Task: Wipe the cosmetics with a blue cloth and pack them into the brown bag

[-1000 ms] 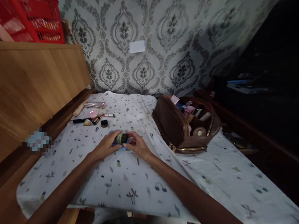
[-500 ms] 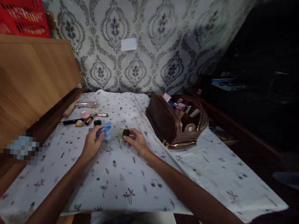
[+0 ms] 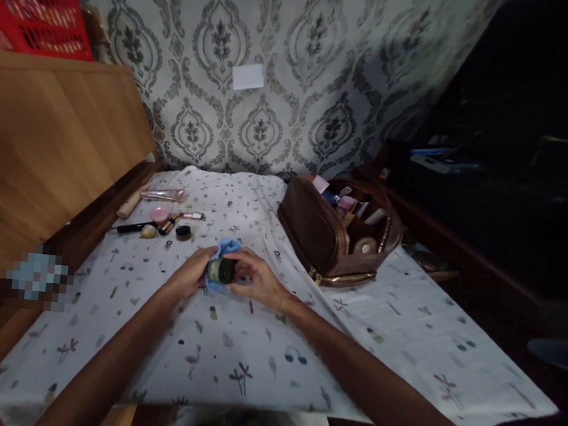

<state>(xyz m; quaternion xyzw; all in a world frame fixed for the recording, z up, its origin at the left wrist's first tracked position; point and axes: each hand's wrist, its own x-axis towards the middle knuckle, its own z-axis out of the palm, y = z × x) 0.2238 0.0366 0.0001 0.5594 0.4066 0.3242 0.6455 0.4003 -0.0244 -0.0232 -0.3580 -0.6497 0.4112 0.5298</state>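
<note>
A small dark green jar [image 3: 221,270] is held over the patterned white cloth [image 3: 261,345], near the middle of the view. My right hand [image 3: 256,282] is closed round the jar from the right. My left hand [image 3: 190,274] grips a small blue cloth [image 3: 224,247] that is pressed against the jar's left and far side. Both hands meet at the jar, just above the cloth-covered surface.
An open brown toiletry bag [image 3: 334,238] full of cosmetics stands to the right. Several small cosmetics [image 3: 163,218] lie at the far left by a wooden headboard [image 3: 39,149]. A red basket [image 3: 30,8] sits on top of it. Patterned wallpaper [image 3: 277,72] is behind.
Half a second ago my hands were apart, the blue cloth in the left and the jar in the right. They have come together again, cloth against jar.
</note>
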